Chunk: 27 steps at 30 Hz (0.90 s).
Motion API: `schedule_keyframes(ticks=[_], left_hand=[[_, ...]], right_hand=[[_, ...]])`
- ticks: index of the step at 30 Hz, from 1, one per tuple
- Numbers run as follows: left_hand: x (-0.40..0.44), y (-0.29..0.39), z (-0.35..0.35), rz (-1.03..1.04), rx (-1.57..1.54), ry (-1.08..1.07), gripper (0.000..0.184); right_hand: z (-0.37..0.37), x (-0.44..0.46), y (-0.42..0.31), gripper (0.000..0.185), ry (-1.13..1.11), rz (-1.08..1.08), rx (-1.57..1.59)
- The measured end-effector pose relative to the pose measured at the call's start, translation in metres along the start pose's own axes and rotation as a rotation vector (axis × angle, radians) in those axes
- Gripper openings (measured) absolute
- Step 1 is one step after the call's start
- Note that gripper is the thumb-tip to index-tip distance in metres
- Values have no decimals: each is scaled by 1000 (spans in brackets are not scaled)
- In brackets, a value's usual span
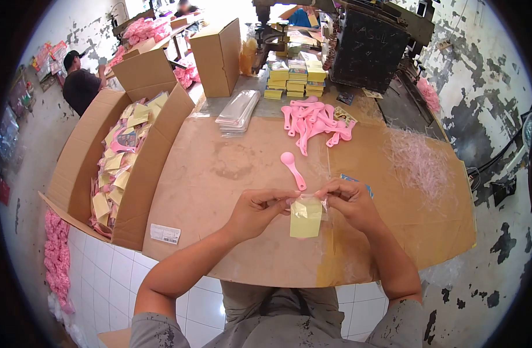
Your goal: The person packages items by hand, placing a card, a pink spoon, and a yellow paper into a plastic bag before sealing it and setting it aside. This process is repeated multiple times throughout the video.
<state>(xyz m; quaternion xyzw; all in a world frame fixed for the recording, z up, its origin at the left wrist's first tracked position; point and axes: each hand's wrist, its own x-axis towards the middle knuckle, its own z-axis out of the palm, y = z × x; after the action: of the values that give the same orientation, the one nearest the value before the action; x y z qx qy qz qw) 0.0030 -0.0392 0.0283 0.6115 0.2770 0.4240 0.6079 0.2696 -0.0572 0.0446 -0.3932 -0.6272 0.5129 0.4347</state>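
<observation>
Both hands are raised over the near middle of the cardboard-covered table. My left hand (pixel 264 210) pinches the upper left edge of a clear plastic bag, and my right hand (pixel 351 203) pinches its upper right edge. Inside the bag a pale yellow card (pixel 306 220) hangs upright between them, with a trace of pink at its bottom edge. Just beyond the bag lies a single pink spoon (pixel 291 169). A blue printed card (pixel 357 182) is partly hidden behind my right hand.
A pile of pink spoons (pixel 315 123), clear bags (pixel 238 113) and stacked cards (pixel 296 74) lie farther back. Plastic strips (pixel 422 165) are at the right. An open carton (pixel 129 214) of filled packets stands left. Another person (pixel 81 84) is at the far left.
</observation>
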Motion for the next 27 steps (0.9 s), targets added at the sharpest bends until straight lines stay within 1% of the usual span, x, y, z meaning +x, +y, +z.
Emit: schedule_keyframes(ticks=[3, 6, 9, 12, 16, 19, 22, 25, 27], left_hand=[[0, -4, -4, -2, 57, -16, 24], [1, 2, -5, -66, -106, -4, 24], [2, 4, -1, -135, -61, 24, 24], [3, -1, -1, -124, -8, 9, 25], [4, -4, -2, -153, -20, -7, 26], [5, -6, -1, -151, -14, -4, 27], [4, -5, -1, -132, 4, 6, 26], [4, -3, -2, -101, 25, 23, 27], [5, -2, -6, -75, 51, 7, 30]], right_hand=[[-1, 1, -3, 14, -15, -21, -26], [0, 0, -7, 13, -4, -3, -82], [4, 0, -4, 13, 9, 22, -78], [3, 1, -2, 14, 11, 46, -91], [0, 2, 1, 13, 12, 39, -162], [-4, 2, 7, 18, -15, 9, -190], [3, 2, 6, 29, 8, -32, -88], [15, -1, -5, 41, -12, -20, 30], [12, -1, 0, 44, -88, 34, 7]])
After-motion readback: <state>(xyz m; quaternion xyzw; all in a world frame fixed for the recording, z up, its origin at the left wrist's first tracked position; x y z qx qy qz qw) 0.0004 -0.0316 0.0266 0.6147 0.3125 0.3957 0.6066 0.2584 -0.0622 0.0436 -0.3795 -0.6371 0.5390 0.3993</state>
